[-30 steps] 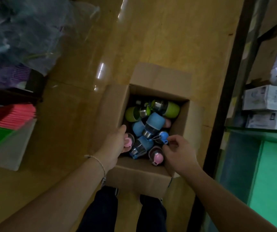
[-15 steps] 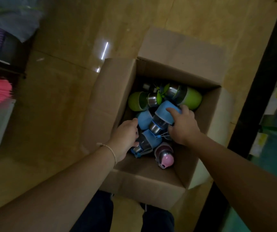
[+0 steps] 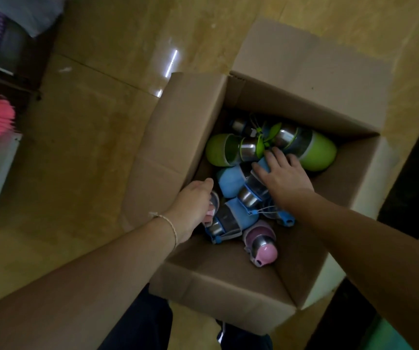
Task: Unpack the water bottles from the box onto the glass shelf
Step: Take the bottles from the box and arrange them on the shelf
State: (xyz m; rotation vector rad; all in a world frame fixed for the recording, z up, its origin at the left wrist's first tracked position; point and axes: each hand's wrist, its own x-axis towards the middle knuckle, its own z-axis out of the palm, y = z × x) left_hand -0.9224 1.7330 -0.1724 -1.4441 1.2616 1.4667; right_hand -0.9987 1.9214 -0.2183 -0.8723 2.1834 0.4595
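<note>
In the brown cardboard box [image 3: 304,104], the left hand [image 3: 193,205] curls round a pink plastic bottle [image 3: 210,212]. The right hand [image 3: 283,179] spreads over a blue steel-necked bottle [image 3: 255,185] mid-box, likely readying lifts.

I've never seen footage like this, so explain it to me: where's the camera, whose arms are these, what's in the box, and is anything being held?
No machine here: one camera sits on a person's head looking down, so the two bare arms are the wearer's own. An open brown cardboard box stands on the glossy yellowish floor. Inside, jumbled on their sides, lie two lime green steel-necked water bottles, light blue ones and a pink-capped bottle. The left hand, wearing a thin bracelet, reaches in at the box's left side; its fingers are hidden. The right hand lies over a light blue bottle. Whether either grip has closed cannot be told.
</note>
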